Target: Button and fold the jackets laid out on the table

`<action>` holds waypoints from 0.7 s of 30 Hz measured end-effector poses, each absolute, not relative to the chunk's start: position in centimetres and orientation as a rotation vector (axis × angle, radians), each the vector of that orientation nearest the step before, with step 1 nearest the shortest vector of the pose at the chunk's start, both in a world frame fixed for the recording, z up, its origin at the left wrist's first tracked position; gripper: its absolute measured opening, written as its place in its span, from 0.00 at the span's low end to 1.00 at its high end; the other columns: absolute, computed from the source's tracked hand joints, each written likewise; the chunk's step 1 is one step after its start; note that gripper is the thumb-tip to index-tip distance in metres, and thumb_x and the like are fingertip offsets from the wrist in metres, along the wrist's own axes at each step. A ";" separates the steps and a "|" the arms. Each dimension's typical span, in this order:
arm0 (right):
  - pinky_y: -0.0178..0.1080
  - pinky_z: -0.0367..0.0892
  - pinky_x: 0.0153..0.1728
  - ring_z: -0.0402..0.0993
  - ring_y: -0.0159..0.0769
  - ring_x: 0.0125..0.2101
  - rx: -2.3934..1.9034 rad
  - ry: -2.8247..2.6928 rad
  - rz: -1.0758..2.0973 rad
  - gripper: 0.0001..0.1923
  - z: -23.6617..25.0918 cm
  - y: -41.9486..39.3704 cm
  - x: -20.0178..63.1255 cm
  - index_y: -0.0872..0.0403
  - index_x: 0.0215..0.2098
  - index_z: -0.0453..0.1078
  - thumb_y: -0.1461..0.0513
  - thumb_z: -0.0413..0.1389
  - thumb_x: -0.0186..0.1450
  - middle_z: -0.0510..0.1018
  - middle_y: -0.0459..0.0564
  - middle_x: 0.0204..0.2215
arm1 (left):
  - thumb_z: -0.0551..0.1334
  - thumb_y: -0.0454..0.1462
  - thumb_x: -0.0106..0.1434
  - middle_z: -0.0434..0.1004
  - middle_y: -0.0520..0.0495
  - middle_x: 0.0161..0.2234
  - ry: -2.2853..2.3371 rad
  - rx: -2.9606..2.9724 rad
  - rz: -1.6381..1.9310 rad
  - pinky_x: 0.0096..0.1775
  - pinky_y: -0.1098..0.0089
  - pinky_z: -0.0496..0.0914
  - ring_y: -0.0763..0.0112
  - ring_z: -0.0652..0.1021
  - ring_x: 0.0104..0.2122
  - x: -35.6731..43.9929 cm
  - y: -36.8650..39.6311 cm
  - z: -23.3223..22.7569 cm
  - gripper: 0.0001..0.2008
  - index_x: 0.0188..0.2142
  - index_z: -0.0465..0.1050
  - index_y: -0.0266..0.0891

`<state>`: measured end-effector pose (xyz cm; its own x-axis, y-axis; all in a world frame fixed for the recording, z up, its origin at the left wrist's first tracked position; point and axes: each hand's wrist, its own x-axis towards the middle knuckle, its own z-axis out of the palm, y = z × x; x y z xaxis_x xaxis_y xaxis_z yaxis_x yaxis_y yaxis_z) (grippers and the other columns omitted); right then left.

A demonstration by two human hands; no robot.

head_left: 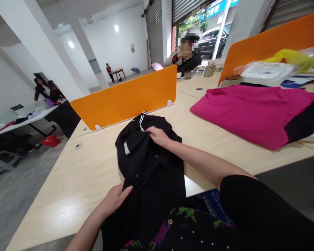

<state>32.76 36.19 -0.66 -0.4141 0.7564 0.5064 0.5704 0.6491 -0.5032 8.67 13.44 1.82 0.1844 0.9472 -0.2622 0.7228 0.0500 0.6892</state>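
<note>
Holding black garment [157, 174] | hands [158, 136] [115, 198]: right near striped collar [141, 122], left at edge

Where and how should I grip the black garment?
Likely the striped collar, pinched from above left: it lies uncovered at the far end of the black garment, with the orange divider close behind and the right hand on its right.

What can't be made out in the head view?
Head view:
- Left hand: most fingers hidden by the black garment.
- Right hand: fingertips hidden in its folds.
- Garment's lower end: lost against dark floral clothing and the bottom edge.
- Blue printed item: partly covered by the sleeve.
- White container: label print too small.
</note>
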 end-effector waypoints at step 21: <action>0.43 0.59 0.40 0.68 0.45 0.40 -1.436 -2.388 -0.081 0.12 -5.4 28.8 49.7 0.54 0.39 0.72 0.67 0.55 0.56 0.75 0.55 0.35 | 0.51 0.24 0.59 0.74 0.39 0.50 1.903 2.929 -0.298 0.62 0.42 0.43 0.52 0.57 0.63 7.3 35.8 1.6 0.19 0.41 0.77 0.41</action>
<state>49.68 28.77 -5.37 -0.4236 0.8452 0.3258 0.8654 0.4839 -0.1299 7.27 35.83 1.63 0.4159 0.9077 0.0558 0.8471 -0.3644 -0.3868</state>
